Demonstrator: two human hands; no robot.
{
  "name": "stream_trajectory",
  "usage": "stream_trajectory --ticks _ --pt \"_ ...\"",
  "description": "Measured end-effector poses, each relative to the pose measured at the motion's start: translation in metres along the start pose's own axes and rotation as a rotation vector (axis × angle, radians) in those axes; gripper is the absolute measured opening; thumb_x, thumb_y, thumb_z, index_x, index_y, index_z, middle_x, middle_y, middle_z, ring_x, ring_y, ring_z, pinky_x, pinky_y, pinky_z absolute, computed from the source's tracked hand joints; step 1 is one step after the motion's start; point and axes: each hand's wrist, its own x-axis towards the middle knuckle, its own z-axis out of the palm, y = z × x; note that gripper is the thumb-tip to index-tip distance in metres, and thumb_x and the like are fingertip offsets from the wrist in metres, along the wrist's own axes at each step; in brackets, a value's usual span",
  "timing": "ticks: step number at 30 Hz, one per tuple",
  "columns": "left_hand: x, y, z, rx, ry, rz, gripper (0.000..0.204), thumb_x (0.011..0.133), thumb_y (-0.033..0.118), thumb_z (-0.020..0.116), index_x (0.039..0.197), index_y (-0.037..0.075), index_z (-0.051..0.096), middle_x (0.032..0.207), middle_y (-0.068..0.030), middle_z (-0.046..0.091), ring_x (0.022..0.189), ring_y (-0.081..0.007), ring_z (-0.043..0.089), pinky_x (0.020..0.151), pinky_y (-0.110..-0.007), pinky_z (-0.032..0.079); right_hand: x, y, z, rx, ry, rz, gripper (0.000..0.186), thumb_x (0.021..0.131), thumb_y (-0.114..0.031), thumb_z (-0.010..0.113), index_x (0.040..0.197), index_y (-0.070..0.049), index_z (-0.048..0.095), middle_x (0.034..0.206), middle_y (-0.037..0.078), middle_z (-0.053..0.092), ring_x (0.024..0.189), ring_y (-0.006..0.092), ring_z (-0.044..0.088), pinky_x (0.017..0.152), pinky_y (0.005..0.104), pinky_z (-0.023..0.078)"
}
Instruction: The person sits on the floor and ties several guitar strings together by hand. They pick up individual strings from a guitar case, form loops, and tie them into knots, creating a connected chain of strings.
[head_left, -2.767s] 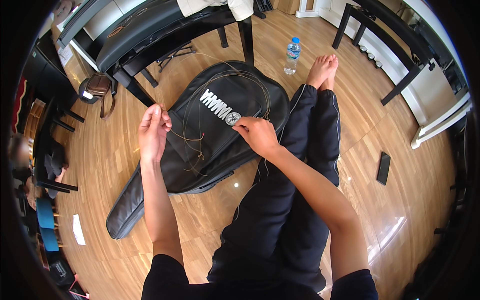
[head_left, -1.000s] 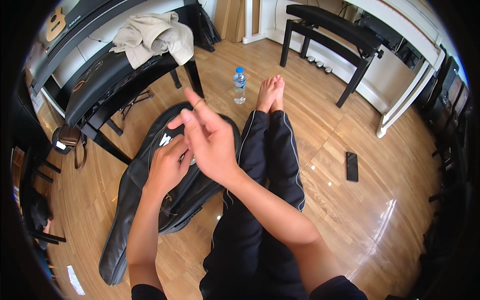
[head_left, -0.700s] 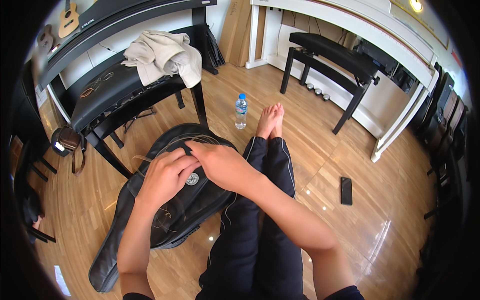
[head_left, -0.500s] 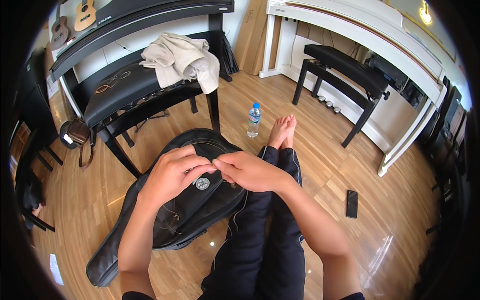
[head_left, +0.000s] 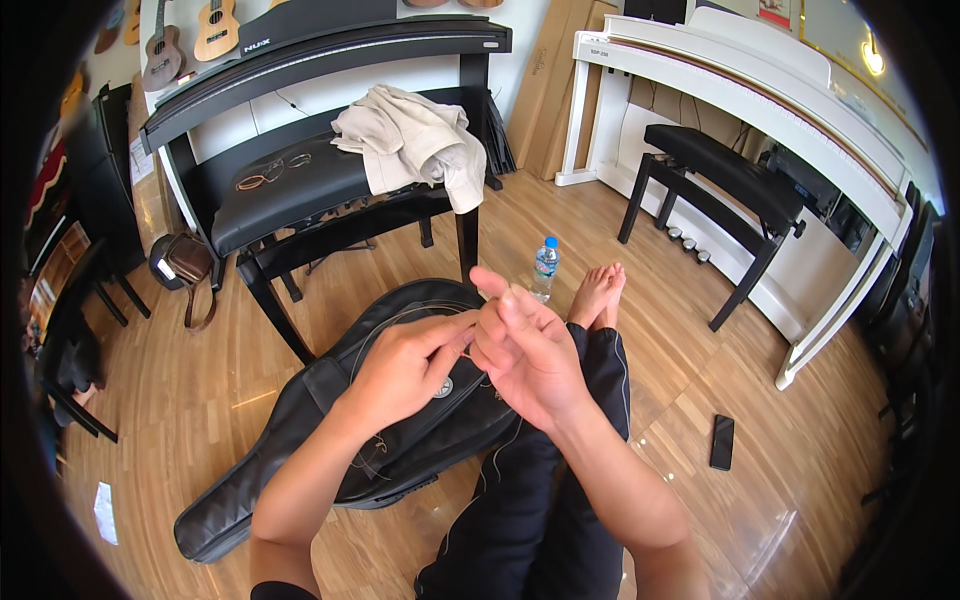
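Note:
My hands meet above a black guitar gig bag point(head_left: 280, 450) on the floor to the left of my legs. My left hand point(head_left: 405, 365) is closed, palm down, its thumb and index finger pinched against the fingers of the other hand. My right hand point(head_left: 530, 350) has its palm turned up, fingers curled in and thumb raised. Whatever lies between the fingertips is too small or hidden to make out. Thin, brass-coloured guitar strings point(head_left: 380, 443) loop over the bag beneath, partly covered by my hands. A round silver emblem point(head_left: 444, 387) shows on the bag.
Ahead, a black piano bench point(head_left: 290, 205) carries glasses point(head_left: 262, 178) and a beige jacket point(head_left: 415, 140). A water bottle point(head_left: 545, 268) stands by my feet. To the right are a phone point(head_left: 722, 442), another bench point(head_left: 720, 170) and a white piano point(head_left: 740, 90). A brown bag point(head_left: 185, 262) sits left.
My right hand has rolled from palm down to palm up, its fingers rising. My left hand stays pinched beside it. The whole view has shifted, so the surroundings sit farther right and lower.

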Motion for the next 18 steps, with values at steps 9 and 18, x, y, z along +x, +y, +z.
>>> stream_trajectory --ticks 9,18 --pt "-0.011 0.031 -0.019 0.35 -0.221 -0.038 0.014 0.094 0.017 0.058 0.099 0.007 0.067 0.078 -0.0129 0.067 0.068 -0.0337 0.064 0.056 -0.042 0.049 0.015 0.02 -0.005 -1.255 0.065 -0.607 0.037 0.102 -0.01 0.046 0.136 0.006 0.046 0.105 0.014 0.066 0.092 0.0213 0.068 0.082 0.0303 0.055" --pt "-0.01 0.0 -0.057 0.157 -0.212 -0.064 0.013 0.083 0.01 0.073 0.096 0.006 0.074 0.073 -0.0057 0.062 0.061 -0.0174 0.055 0.056 -0.03 0.043 0.006 0.0 -0.027 -1.246 -0.341 0.307 0.034 0.105 -0.025 0.04 0.112 0.0 0.062 0.065 0.004 0.053 0.057 0.0144 0.048 0.058 0.0312 0.043"
